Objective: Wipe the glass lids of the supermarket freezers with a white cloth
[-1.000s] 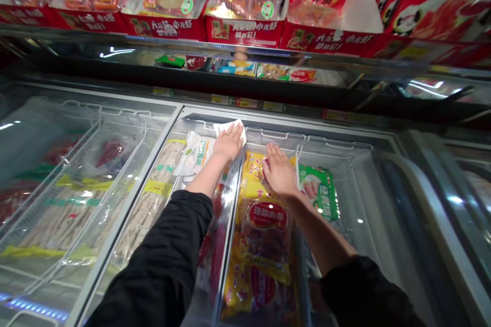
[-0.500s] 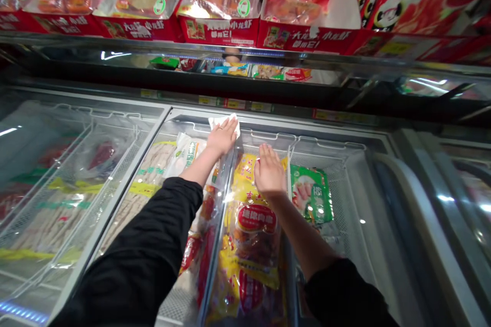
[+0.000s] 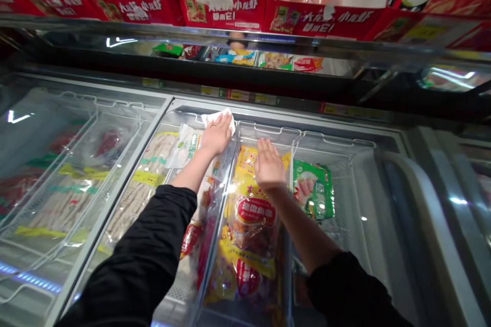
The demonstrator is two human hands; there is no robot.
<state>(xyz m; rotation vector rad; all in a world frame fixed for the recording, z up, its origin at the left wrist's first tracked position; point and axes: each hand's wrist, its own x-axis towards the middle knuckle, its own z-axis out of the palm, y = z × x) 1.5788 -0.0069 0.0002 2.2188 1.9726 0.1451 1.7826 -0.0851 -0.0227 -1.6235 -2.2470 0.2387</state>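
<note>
My left hand, with a ring on one finger, presses a white cloth flat onto the glass lid of a chest freezer, close to its far edge. The cloth shows beyond the fingertips and to the left of them. To the right, my right hand lies on the same glass with its fingers stretched out and nothing in it. Under the glass beneath it are yellow food bags with red labels. A green package lies to their right, and a white bag is below my left forearm.
A grey frame bar divides this lid from the left freezer section, which holds bagged food. A curved handle rail runs down the right. Above the far edge hangs a shelf with red display boxes.
My left hand and the cloth have slid a little to the left across the glass. The right hand stays in nearly the same place. The view has shifted slightly downward.
</note>
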